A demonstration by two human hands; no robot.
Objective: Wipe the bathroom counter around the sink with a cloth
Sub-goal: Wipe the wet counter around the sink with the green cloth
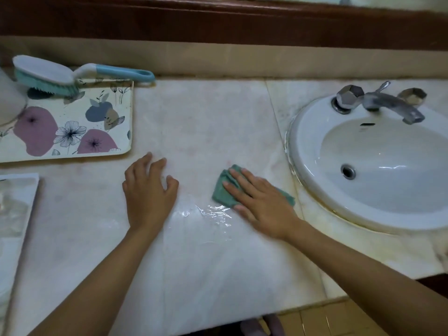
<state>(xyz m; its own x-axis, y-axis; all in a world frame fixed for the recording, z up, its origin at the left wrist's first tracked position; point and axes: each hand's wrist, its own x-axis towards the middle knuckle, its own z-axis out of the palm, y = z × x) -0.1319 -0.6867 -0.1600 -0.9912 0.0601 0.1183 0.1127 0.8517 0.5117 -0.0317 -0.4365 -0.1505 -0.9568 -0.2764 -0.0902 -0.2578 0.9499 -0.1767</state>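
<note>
So the right hand (263, 202) is pressed flat on a bunched-up green cloth (224, 190), fingers spread out straight over it rather than gripping it. The cloth sits on the pale marble counter (206, 117), a bit left of the white oval sink (373, 166), with a shiny wet patch (213, 212) just in front of it. The left hand (149, 190) rests on the counter well apart from the cloth, fingers loosely curled, holding nothing. Over on the left there's a floral tray (72, 127) with a teal scrub brush (55, 77) lying across its back edge.
</note>
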